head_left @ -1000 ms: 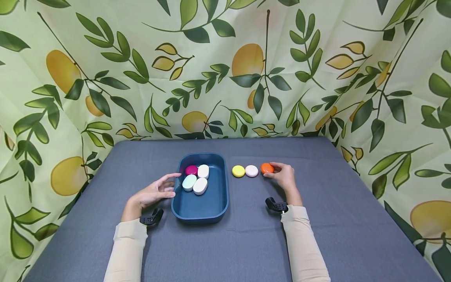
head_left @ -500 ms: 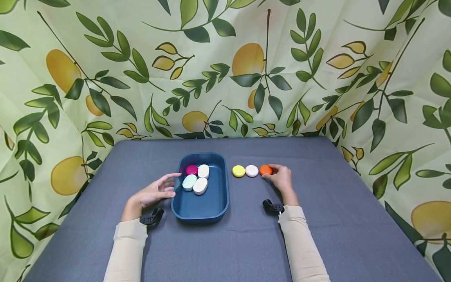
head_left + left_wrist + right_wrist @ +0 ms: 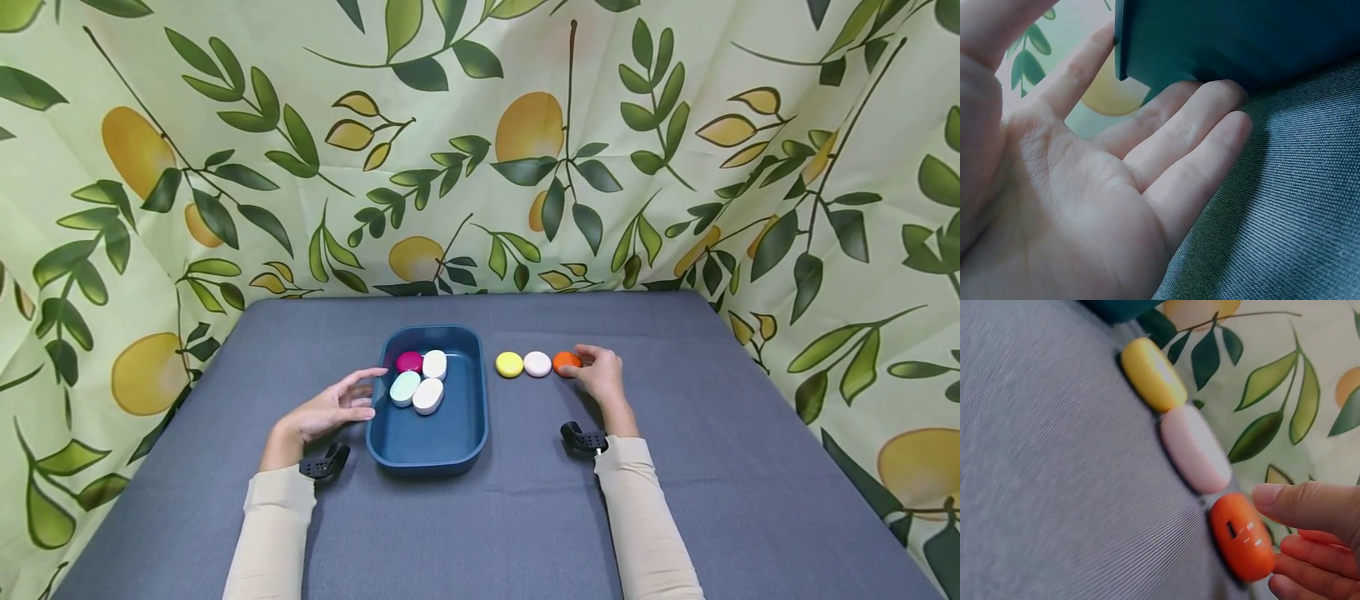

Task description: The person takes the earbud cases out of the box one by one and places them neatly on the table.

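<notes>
In the head view my left hand (image 3: 330, 412) rests against the left wall of a blue rectangular bin (image 3: 427, 442). Its index fingertip touches the rim, and the other fingers lie loosely extended by the wall. Inside the bin sit two white oval pieces (image 3: 428, 397), a mint one (image 3: 405, 388) and a magenta one (image 3: 409, 362). My right hand (image 3: 602, 377) is at a glossy orange rounded case (image 3: 566, 361), which has a small dark slot on its side. From the right wrist, the thumb hovers near its upper end and the fingers look loosened. Left of it stand a pale pink case (image 3: 1194, 449) and a yellow case (image 3: 1152, 374).
Grey-blue cloth (image 3: 517, 517) covers the table. A leaf-and-fruit patterned curtain (image 3: 450, 167) hangs behind and along both sides. The row of yellow, pink and orange cases lies just right of the bin. Each wrist wears a black camera mount (image 3: 581, 437).
My right hand slid the orange case left toward the pink one, then its fingers loosened and lifted slightly. The left hand and the bin have stayed in place.
</notes>
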`<state>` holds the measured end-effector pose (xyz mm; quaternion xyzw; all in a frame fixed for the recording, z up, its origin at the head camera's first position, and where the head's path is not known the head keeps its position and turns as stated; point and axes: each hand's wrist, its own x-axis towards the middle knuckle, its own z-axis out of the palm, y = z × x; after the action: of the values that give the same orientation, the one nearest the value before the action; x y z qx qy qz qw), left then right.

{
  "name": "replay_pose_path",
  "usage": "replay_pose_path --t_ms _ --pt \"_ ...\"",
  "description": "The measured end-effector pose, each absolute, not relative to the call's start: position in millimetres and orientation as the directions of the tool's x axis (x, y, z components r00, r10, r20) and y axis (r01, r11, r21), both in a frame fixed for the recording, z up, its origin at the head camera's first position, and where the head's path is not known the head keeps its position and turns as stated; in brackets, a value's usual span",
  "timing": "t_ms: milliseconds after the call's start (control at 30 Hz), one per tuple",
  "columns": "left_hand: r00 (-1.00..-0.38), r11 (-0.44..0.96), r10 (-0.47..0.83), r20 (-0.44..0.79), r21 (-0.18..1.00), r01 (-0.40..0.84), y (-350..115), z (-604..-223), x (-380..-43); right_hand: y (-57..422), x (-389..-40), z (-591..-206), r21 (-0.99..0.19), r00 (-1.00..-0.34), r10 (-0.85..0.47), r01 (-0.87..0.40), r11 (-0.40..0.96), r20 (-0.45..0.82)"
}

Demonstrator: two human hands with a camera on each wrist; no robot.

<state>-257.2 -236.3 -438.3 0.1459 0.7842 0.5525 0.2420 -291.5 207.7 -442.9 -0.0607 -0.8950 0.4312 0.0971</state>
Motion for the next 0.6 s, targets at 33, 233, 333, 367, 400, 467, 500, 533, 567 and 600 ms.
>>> replay_pose_path --t_ms 33,233,333,367,400,467,500,533,567,600 --pt "-0.841 0.347 0.495 -0.221 0.937 -0.042 -236 -438 -257 207 -291 -441 -0.789 -0.974 0.193 0.027 0.614 0.117" --pt "-0.842 0.334 0.493 -0.221 0.941 -0.051 -236 -438 -257 201 -290 -426 -0.786 -0.980 0.157 -0.001 0.619 0.125" --pt "-0.839 0.326 0.502 -0.209 0.945 -0.041 -236 -439 -256 195 -288 -420 -0.782 -0.983 0.128 -0.024 0.623 0.132" --pt "-0.839 0.324 0.502 -0.209 0.945 -0.042 -236 -439 -256 194 -287 -419 -0.784 -0.984 0.120 -0.031 0.620 0.133" --pt "-0.839 0.323 0.501 -0.210 0.945 -0.043 -236 -439 -256 192 -286 -417 -0.789 -0.985 0.111 -0.036 0.614 0.131" --pt "-0.839 0.327 0.501 -0.210 0.944 -0.041 -236 -439 -256 187 -285 -413 -0.798 -0.987 0.091 -0.054 0.600 0.135" --pt "-0.840 0.329 0.499 -0.212 0.943 -0.043 -236 -439 -256 185 -284 -412 -0.803 -0.987 0.080 -0.063 0.592 0.137" --pt "-0.840 0.332 0.501 -0.209 0.943 -0.037 -236 -439 -257 183 -284 -410 -0.811 -0.988 0.071 -0.071 0.581 0.137" --pt "-0.840 0.332 0.502 -0.207 0.943 -0.033 -236 -439 -257 180 -283 -408 -0.815 -0.988 0.056 -0.084 0.574 0.141" --pt "-0.838 0.333 0.506 -0.203 0.942 -0.027 -236 -439 -257 177 -282 -407 -0.821 -0.989 0.042 -0.094 0.563 0.143"
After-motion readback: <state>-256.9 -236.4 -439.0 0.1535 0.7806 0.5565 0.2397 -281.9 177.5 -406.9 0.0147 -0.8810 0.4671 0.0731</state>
